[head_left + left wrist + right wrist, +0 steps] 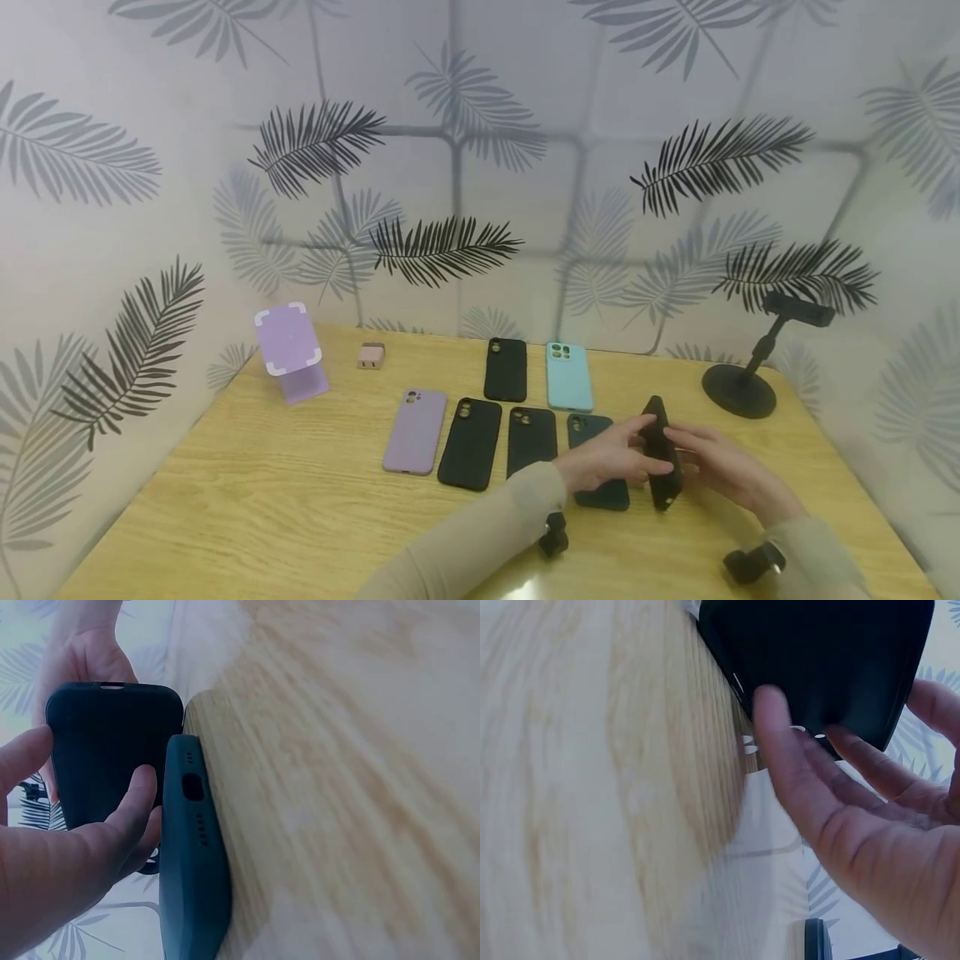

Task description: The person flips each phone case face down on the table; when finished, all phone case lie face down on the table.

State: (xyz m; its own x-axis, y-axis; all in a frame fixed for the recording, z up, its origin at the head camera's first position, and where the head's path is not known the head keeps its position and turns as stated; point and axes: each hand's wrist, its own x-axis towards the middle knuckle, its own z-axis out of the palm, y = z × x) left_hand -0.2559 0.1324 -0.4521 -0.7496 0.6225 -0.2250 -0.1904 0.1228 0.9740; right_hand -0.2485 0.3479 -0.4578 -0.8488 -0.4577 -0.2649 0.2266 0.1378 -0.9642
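Note:
A black phone case (663, 454) stands on its long edge above the table, held between both hands. My left hand (647, 447) grips it from the left, thumb at the top and fingers across its face. The left wrist view shows that thumb and a finger (135, 799) in front of the black case (112, 750). My right hand (678, 450) holds the case from the right. In the right wrist view its thumb (780, 742) lies on the black case (825, 660) with the fingers behind. A dark green case (596, 467) (191, 855) lies flat under my left hand.
On the wooden table (262, 500) lie a lilac case (415, 432), two black cases (470, 443) (531, 440), another black case (506, 369) and a turquoise case (568, 377). A purple phone stand (290, 350) and pink charger (371, 355) sit back left. A black holder stand (742, 379) is back right.

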